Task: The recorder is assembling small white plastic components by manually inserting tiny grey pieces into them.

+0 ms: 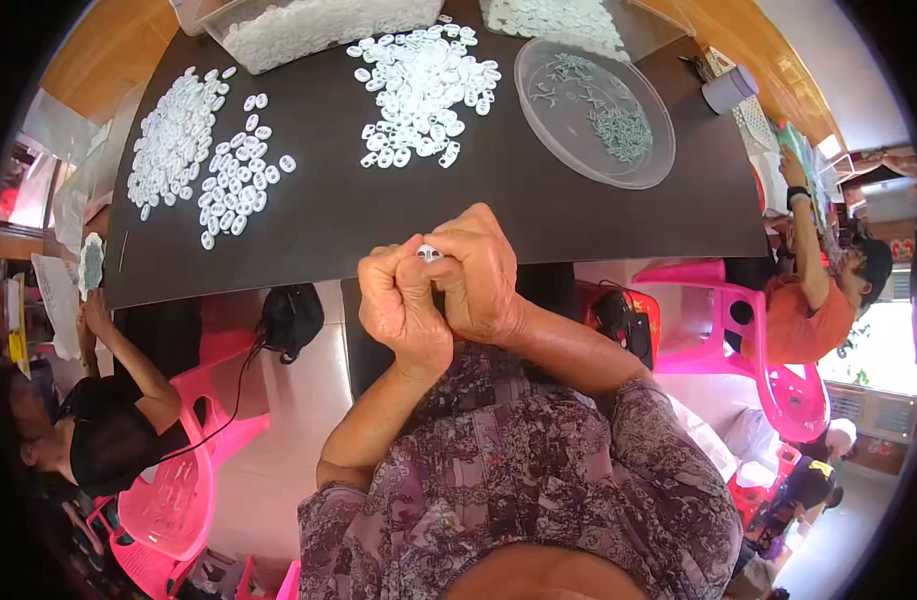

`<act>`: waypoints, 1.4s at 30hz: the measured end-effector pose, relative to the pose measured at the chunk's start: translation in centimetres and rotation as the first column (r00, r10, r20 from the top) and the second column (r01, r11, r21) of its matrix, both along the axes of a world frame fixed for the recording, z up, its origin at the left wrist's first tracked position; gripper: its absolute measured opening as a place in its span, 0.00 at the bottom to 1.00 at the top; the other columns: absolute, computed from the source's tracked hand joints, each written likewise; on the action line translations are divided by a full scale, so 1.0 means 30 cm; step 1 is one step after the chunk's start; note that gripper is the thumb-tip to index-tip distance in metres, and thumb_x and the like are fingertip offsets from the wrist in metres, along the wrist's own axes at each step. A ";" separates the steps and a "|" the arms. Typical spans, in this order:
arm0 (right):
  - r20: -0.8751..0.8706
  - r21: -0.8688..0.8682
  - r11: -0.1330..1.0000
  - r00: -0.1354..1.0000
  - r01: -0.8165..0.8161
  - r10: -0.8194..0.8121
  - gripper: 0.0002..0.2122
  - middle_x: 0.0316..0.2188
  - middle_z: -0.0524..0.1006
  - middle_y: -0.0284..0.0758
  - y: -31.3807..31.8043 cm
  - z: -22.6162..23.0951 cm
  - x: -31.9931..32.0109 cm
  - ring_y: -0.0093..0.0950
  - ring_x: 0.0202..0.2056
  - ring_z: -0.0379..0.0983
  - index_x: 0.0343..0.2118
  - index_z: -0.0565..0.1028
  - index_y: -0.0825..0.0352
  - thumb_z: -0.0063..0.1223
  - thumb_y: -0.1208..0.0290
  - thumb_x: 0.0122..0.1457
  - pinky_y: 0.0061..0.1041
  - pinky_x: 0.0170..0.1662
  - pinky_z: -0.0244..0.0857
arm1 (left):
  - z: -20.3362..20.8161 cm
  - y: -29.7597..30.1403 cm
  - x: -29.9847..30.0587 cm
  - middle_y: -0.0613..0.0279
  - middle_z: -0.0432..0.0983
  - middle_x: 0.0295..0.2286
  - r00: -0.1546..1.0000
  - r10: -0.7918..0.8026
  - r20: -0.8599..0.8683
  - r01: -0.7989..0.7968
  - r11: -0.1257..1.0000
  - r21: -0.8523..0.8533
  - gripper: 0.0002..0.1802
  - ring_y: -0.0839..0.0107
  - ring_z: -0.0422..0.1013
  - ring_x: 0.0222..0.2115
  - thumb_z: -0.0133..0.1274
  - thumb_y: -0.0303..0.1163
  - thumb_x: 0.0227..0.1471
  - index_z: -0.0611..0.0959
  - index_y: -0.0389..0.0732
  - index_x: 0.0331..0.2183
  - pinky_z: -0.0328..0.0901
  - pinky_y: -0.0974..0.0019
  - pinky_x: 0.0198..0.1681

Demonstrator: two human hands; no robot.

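At the table's near edge my left hand [401,305] and my right hand [482,275] are pressed together, fingers closed. Between their thumbs and fingertips they pinch a small white oval plastic piece [429,253]. Most of that piece is covered by the fingers. Beyond my hands lies a large pile of similar white oval plastic pieces [419,88], each with two holes. Smaller piles of the same white pieces [237,185] are spread at the left. A round clear plastic lid [569,140] at the right holds many small grey-green parts [624,133].
Clear bins of white pieces [324,30] stand along the far side of the dark table [329,230]. A grey-white cup-like container [729,90] is at the far right. Pink chairs [739,330] flank me, and people sit at left [109,420] and right [819,290].
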State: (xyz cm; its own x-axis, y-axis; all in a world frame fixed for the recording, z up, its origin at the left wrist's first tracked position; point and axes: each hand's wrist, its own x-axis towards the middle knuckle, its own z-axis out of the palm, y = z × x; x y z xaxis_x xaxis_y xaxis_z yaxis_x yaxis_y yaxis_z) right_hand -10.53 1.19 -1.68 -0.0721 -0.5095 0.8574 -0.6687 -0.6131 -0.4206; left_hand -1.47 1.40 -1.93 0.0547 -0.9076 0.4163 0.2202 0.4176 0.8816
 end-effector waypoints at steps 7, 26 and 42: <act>-0.016 -0.016 1.000 1.000 -0.003 0.003 0.11 0.25 0.69 0.37 -0.020 -0.012 0.007 0.32 0.23 0.64 0.35 0.68 0.70 0.55 0.76 0.48 0.28 0.25 0.59 | 0.004 -0.007 -0.007 0.68 0.64 0.28 1.000 0.016 -0.003 -0.016 0.998 0.067 0.10 0.83 0.59 0.28 0.43 0.32 0.59 0.73 0.34 0.31 0.59 0.77 0.34; 0.012 0.024 0.997 0.997 -0.071 0.071 0.10 0.24 0.68 0.38 -0.008 0.017 0.019 0.31 0.22 0.63 0.34 0.67 0.70 0.53 0.78 0.49 0.28 0.25 0.57 | -0.007 0.000 0.009 0.64 0.68 0.24 0.993 0.113 0.044 -0.112 0.993 -0.039 0.11 0.79 0.61 0.24 0.47 0.32 0.56 0.74 0.31 0.31 0.59 0.76 0.28; 0.164 0.296 0.955 0.986 -0.022 -0.028 0.06 0.25 0.72 0.35 -0.076 0.113 -0.113 0.24 0.25 0.66 0.31 0.74 0.70 0.53 0.84 0.50 0.20 0.28 0.60 | 0.036 -0.338 0.081 0.59 0.70 0.23 0.558 0.442 0.702 -0.056 0.864 -0.500 0.11 0.64 0.68 0.24 0.54 0.22 0.44 0.79 0.39 0.34 0.63 0.66 0.27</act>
State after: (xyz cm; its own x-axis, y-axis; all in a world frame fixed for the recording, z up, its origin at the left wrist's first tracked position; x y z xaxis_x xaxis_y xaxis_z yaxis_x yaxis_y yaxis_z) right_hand -13.94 -1.08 1.70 -0.2012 -0.7377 0.6444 -0.5764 -0.4428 -0.6868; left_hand 0.95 -8.75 -0.85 -0.2628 -0.6606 0.7032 -0.6302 0.6694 0.3933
